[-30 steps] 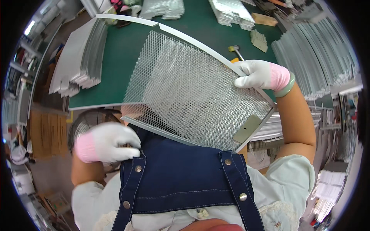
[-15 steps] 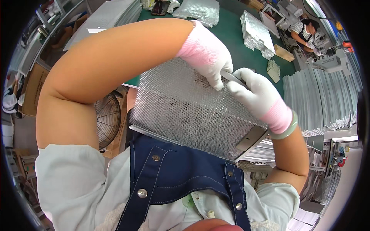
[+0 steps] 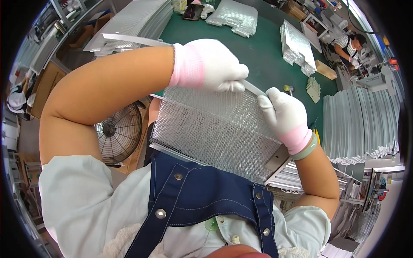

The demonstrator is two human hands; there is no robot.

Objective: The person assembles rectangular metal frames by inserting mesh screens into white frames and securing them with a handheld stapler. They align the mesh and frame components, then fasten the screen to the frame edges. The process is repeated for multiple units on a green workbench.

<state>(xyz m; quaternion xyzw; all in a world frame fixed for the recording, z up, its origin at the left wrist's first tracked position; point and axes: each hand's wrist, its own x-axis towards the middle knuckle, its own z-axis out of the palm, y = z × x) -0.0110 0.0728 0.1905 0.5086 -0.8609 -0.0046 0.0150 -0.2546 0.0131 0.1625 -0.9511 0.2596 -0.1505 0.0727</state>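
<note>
A silvery metal-mesh filter panel (image 3: 215,129) leans between my body and the green table. A thin metal strip (image 3: 254,88) runs above its far edge, its other end (image 3: 129,38) sticking out beyond my left wrist. My left hand (image 3: 219,64), in a white glove with a pink cuff, is closed round the strip. Gloved the same way, my right hand (image 3: 284,112) pinches the strip's right end between thumb and fingers. A metal edging (image 3: 183,155) lines the panel's near side, and a grey plate (image 3: 277,159) sits at its right corner. Whether strip and mesh touch is unclear.
Mesh panels (image 3: 129,23) are stacked back left. On the green table (image 3: 241,49) lie a phone (image 3: 193,12), silvery sheet stacks (image 3: 298,46), a wooden block (image 3: 326,69) and a small hammer-like tool (image 3: 289,89). Strips (image 3: 357,122) stand right; a fan (image 3: 118,133) stands left. A person works far right.
My left hand has shifted left and turned, its fingers now wrapped round the strip. A long length of strip now shows beyond the left wrist. The right hand has moved slightly down.
</note>
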